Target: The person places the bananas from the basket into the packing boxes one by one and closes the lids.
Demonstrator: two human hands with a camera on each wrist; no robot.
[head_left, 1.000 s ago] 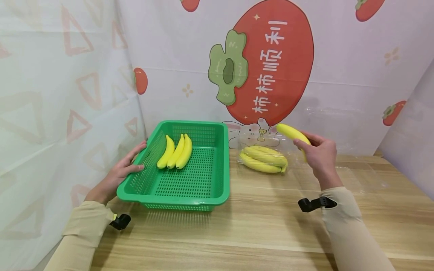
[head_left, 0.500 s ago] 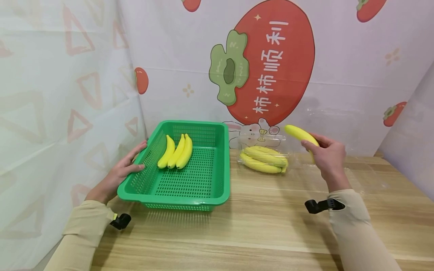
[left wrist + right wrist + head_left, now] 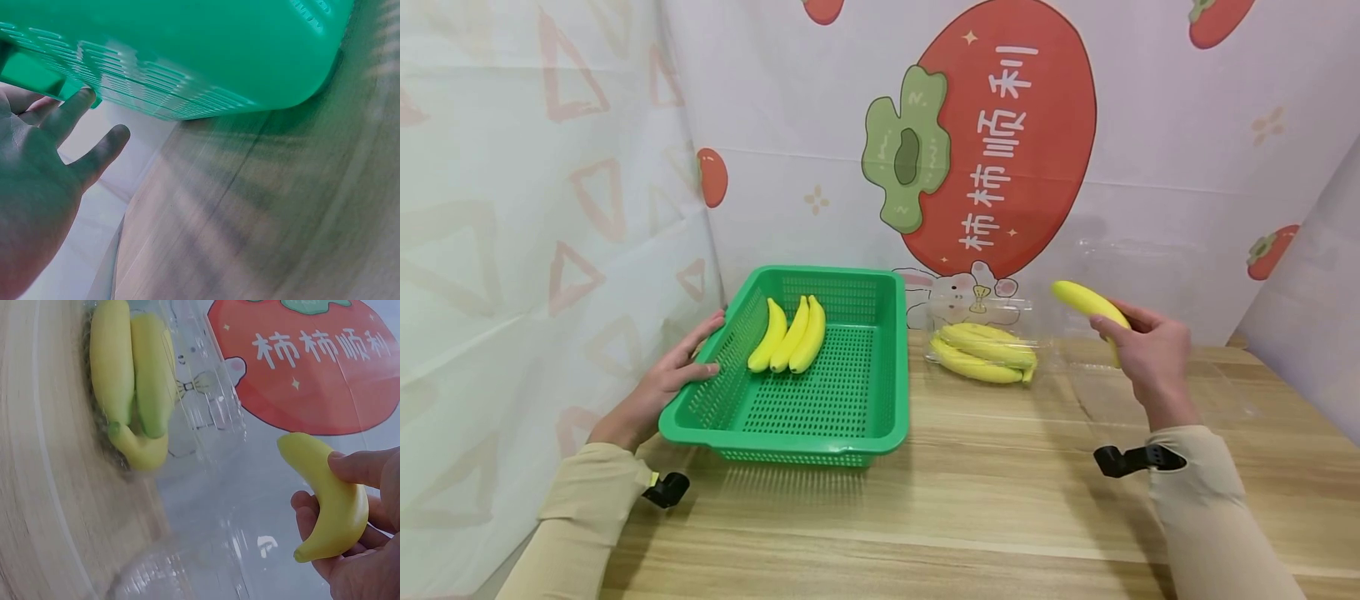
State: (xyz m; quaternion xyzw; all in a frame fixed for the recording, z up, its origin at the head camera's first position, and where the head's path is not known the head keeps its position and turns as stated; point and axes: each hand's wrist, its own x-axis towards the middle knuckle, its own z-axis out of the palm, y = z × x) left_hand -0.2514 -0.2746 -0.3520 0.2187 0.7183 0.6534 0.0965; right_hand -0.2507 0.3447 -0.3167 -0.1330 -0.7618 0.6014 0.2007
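So closest up, your beige sleeves (image 3: 1210, 500) are filling the bottom corners, each wearing a small black wrist camera (image 3: 1111, 462), above a light wood-grain table (image 3: 970, 517). Your left hand (image 3: 664, 379) is resting against the left rim of a green rectangular perforated plastic basket (image 3: 805, 441), fingers pretty much straight and relaxed. Three curved yellow bananas (image 3: 808, 337) are lying together in there, towards the back left. Over on the other side, your right hand (image 3: 1153, 350) is pinching a smooth yellow banana (image 3: 1088, 302) between thumb and fingers, holding it in the air well apart from the basket. To its left, more yellow-green bananas (image 3: 111, 359) are sitting in a clear plastic box (image 3: 215, 415). Another see-through plastic container (image 3: 156, 569) is sitting near that hand, outline kinda hard to make out. Behind everything, a white curtain (image 3: 790, 108) is showing a big red persimmon print (image 3: 1052, 125).
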